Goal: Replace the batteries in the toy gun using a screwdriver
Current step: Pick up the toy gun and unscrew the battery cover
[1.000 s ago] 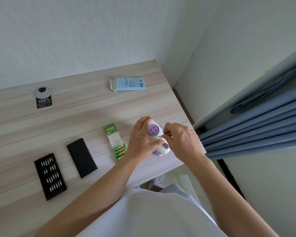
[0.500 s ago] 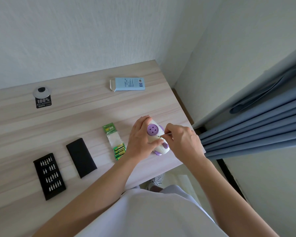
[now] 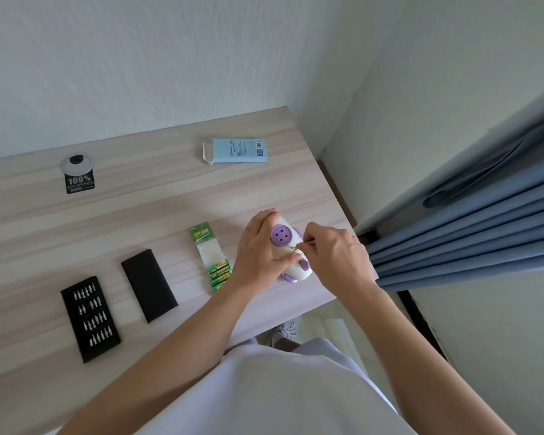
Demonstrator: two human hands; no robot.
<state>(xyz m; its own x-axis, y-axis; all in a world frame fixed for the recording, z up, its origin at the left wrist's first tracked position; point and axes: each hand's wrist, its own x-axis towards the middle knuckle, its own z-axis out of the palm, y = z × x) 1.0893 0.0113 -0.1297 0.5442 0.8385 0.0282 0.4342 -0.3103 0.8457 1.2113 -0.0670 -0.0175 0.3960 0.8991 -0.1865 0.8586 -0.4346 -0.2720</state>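
Observation:
A white and purple toy gun (image 3: 291, 257) lies near the right front corner of the wooden table (image 3: 139, 215). My left hand (image 3: 258, 249) grips the toy from its left side, fingers curled over the top and thumb on its body. My right hand (image 3: 333, 252) pinches a thin screwdriver (image 3: 300, 245) whose tip meets the toy just below the round purple disc. Most of the screwdriver is hidden in my fingers. A green pack of batteries (image 3: 212, 259) lies just left of my left hand.
A black tray of screwdriver bits (image 3: 90, 318) and a black case lid (image 3: 149, 285) lie at the front left. A light blue box (image 3: 237, 151) sits at the back. A black label with a cable hole (image 3: 77, 177) is back left. Blue curtains (image 3: 468, 233) hang to the right.
My hands have stayed on the toy with only slight shifts of the right fingers on the screwdriver. The toy has not moved.

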